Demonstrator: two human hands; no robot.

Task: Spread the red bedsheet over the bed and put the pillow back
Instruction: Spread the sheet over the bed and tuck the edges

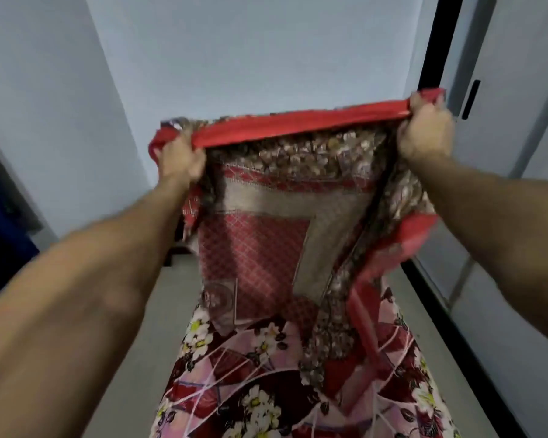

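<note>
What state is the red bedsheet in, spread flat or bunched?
Not spread. The red bedsheet hangs bunched from the left hand and right hand, above the bed.

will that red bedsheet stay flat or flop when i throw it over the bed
Probably floppy: the red bedsheet sags and folds below the edge that the left hand and right hand grip. Likely light, since two fistfuls of hem carry it. It may land creased on the bed, as its right side hangs bunched.
</note>
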